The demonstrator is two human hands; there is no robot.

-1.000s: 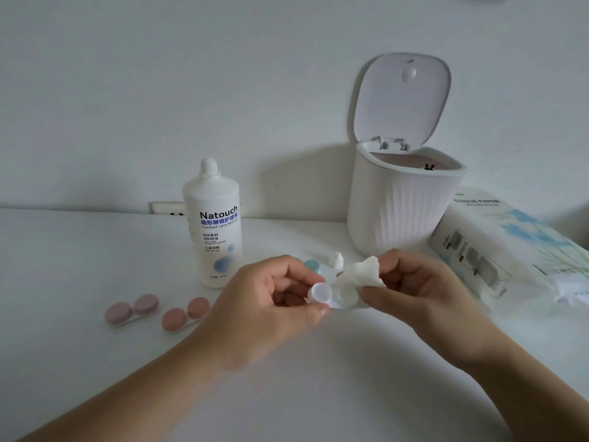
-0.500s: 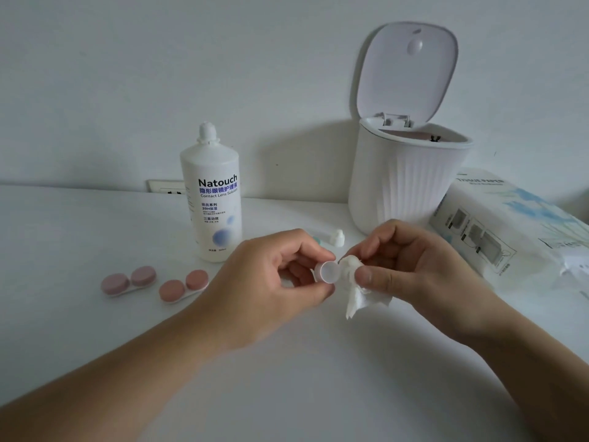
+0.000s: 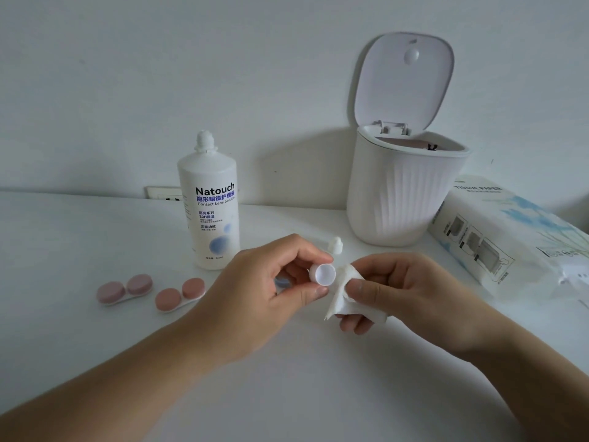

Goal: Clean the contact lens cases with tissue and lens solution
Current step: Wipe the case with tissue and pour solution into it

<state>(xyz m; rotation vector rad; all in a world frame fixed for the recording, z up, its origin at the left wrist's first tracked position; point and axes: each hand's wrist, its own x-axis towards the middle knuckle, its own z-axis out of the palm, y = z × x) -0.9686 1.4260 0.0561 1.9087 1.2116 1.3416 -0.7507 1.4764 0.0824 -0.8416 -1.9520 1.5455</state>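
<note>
On the white desk (image 3: 79,250) an open bin (image 3: 401,199) and a solution bottle (image 3: 208,212) are seen. A folded tissue (image 3: 342,298) is gripped by the right hand (image 3: 404,291). A small white cup (image 3: 323,274), probably a lens case part, is pinched by the left hand (image 3: 264,291) above the desk.

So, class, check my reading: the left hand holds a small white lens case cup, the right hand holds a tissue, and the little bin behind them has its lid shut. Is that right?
Not quite. The head view shows the bin with its lid raised open, not shut. The rest stands: the left hand holds the white lens case cup, and the right hand holds the tissue.
</note>
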